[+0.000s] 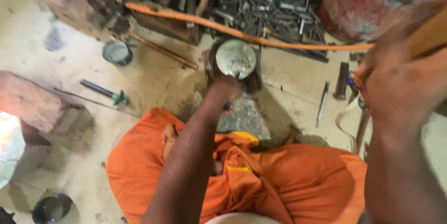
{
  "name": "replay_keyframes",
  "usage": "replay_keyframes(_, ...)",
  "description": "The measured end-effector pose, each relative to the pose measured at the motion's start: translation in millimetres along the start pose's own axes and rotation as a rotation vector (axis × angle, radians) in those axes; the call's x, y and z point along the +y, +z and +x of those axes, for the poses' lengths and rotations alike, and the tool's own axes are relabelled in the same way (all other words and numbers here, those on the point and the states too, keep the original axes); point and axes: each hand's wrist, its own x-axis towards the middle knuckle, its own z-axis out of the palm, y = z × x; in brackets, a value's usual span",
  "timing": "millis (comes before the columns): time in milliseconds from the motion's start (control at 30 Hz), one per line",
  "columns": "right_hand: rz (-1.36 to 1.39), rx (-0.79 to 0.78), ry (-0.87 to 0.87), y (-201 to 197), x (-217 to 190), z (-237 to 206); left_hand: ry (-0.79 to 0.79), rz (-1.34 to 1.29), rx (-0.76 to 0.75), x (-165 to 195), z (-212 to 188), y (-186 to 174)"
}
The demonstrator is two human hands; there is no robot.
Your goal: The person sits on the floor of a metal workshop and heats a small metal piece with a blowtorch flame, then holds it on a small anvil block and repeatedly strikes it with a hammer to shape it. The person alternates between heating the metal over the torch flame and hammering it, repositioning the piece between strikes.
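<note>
My left hand [226,90] is closed around a small dark-blue-handled tool, held over a flat grey stone block [244,119] on the floor, just below a round metal tin of pale paste [235,58]. My right hand [402,82] is raised close to the camera, blurred, gripping a long wooden handle [430,35] that runs up to the right. My orange-clad legs [279,182] are folded below both arms.
An orange hose [209,23] crosses the floor in front of a pile of dark metal parts [265,5] and a red drum [372,0]. Chisels [342,80] lie right of the tin. A small bowl [117,52], a green-tipped rod [104,91] and a wooden block [32,103] sit at left.
</note>
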Motion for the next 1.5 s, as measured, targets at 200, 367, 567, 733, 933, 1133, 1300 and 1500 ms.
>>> replay_keyframes(200, -0.551, -0.531, 0.227, 101, -13, -76, -0.029, -0.074, -0.02, 2, -8, -2)
replay_keyframes(367, -0.431, -0.668, 0.399, 91, 28, -107, -0.049, -0.146, -0.035, 1, -8, -5)
replay_keyframes(567, -0.165, 0.042, -0.144, 8, -29, -5, -0.076, -0.151, -0.067, 4, -16, -3)
replay_keyframes(733, -0.478, -0.267, 0.127, 85, -48, -55, -0.089, -0.168, -0.07, 3, -24, -5)
replay_keyframes(933, -0.376, -0.538, 0.447, 75, 16, -97, 0.099, 0.154, 0.002, 8, -22, 3)
replay_keyframes(1133, -0.215, 0.157, -0.189, 7, -20, 18, 0.089, 0.135, 0.036, 10, -11, 4)
replay_keyframes(1300, -0.575, -0.362, 0.152, 93, -16, -63, -0.015, -0.107, 0.013, 4, -15, 6)
replay_keyframes(1500, -0.357, -0.425, 0.269, 75, 51, -109, -0.104, -0.204, -0.087, 13, -23, -6)
